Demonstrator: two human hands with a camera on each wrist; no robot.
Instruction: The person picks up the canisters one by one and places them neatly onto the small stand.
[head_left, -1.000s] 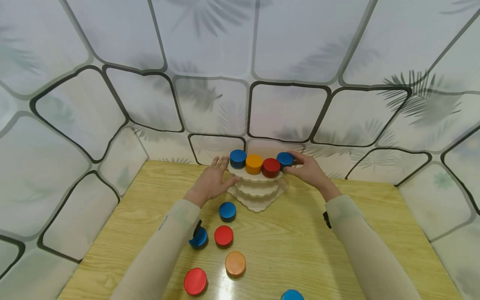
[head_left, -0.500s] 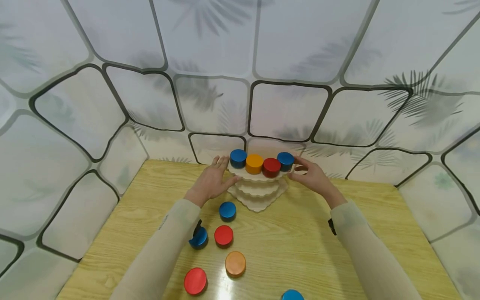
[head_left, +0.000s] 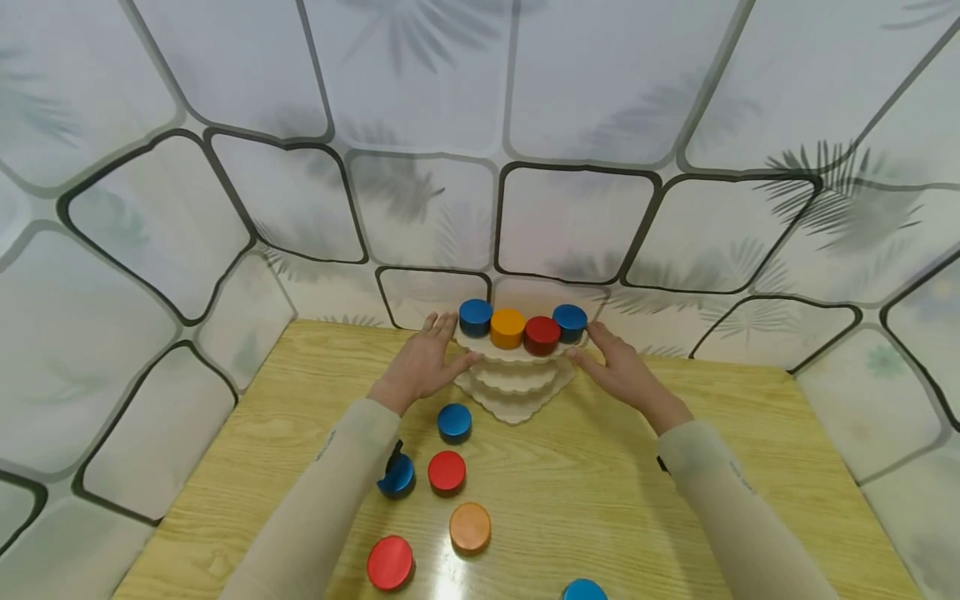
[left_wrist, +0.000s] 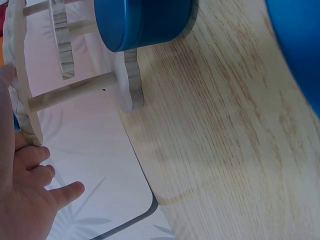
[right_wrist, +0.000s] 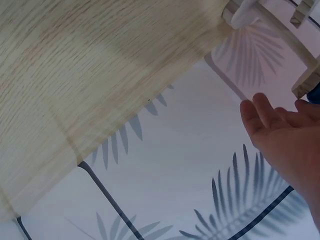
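A pale wooden stand with scalloped tiers (head_left: 513,408) stands against the back wall. On its top tier a blue tin (head_left: 476,317), an orange tin (head_left: 507,329), a red tin (head_left: 542,335) and another blue tin (head_left: 570,322) sit in a curved row. My left hand (head_left: 418,362) grips the top tier's left end, thumb at the front edge and fingers around the side. At the right end my right hand (head_left: 622,372) holds the same tier between thumb and fingers. In the right wrist view its fingers (right_wrist: 267,112) bend slightly beside the tier's corner.
Loose tins lie on the wooden table (head_left: 720,500): blue (head_left: 454,423), red (head_left: 447,472), orange (head_left: 470,528), red (head_left: 391,563), and blue (head_left: 584,590) at the front edge. A further blue tin (head_left: 397,477) is partly behind the left wrist. Patterned walls (head_left: 577,221) enclose the back and sides.
My right hand has let go of the blue tin at the row's right end and shifted onto the tier's right edge. My left hand has stayed in place.
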